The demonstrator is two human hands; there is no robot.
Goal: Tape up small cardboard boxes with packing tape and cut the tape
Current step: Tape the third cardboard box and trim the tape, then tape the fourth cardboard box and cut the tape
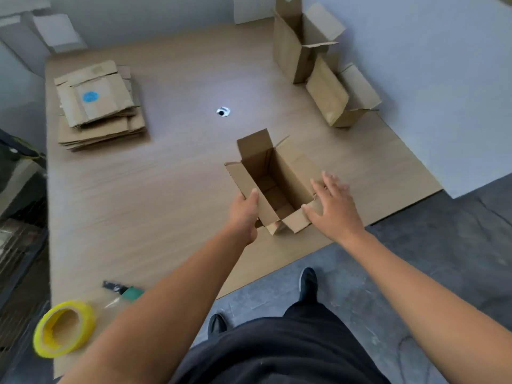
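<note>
Box (289, 173) in left grip (245, 214)

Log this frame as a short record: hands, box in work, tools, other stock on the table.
left hand: grips the open box by its near left wall, thumb over the rim
right hand: open, fingers spread at the box's right flap
box state: upright on the table, empty, top flaps open
tape roll: yellow, near left corner, untouched
cutter: beside the tape roll, untouched
flattened boxes: stacked far left
other boxes: two open, far right
</note>
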